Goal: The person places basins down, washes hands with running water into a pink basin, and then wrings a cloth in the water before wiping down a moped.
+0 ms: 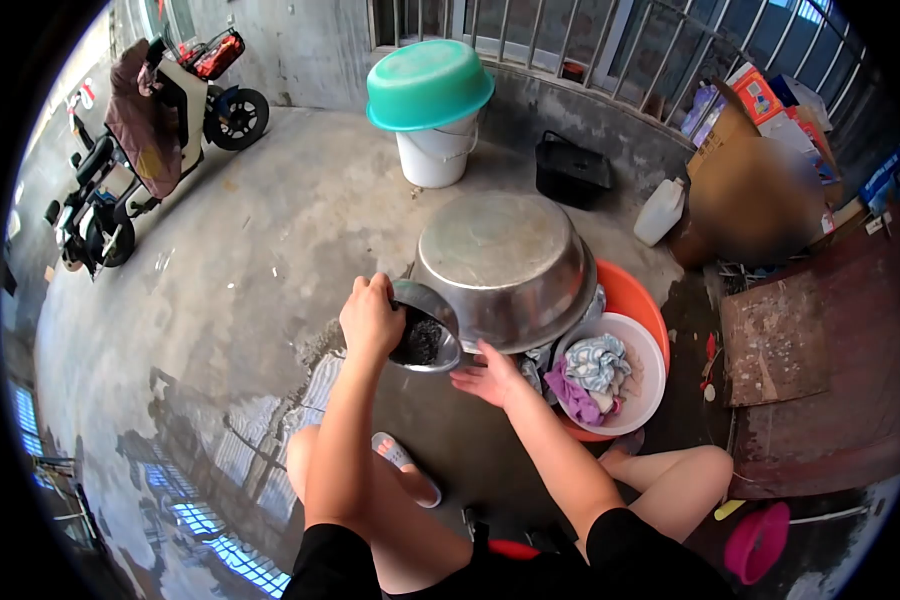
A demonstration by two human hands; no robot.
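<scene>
Left hand clamped the rim of a small steel bowl (tilted, dark wet contents). Right hand lay spread beneath it. Bowl judged rigid, light, slippery; rim grip suited it.

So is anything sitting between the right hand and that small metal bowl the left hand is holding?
Nothing visible. The left hand grips the small metal bowl by its rim, tilted. The right hand is open just below and beside it, with no object in the gap. The big upturned steel basin sits behind them, not between.
</scene>
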